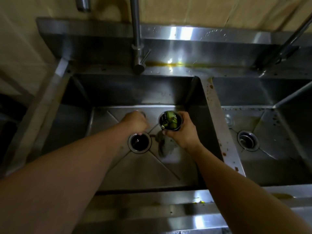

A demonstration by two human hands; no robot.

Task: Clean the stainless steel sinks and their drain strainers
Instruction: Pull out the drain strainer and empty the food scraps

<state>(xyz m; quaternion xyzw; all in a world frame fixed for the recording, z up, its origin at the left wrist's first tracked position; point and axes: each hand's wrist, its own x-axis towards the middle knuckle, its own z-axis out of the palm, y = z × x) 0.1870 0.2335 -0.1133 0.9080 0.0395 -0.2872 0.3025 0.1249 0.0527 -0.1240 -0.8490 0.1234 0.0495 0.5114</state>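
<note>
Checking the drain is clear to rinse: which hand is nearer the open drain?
Left. The left hand hovers just above the open drain, at its far edge. The right hand is off to the drain's right, holding the strainer full of green scraps.

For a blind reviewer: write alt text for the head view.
The right hand holds a drain strainer full of green scraps above the left sink, whose drain is open. The left hand hovers nearby, fingers hidden. The right sink keeps its strainer.

Dim room w/ beige wall (202,10) behind, stained brownish near top. Bright light glare on steel backsplash (182,33). Dark area (8,112) at left.
</note>
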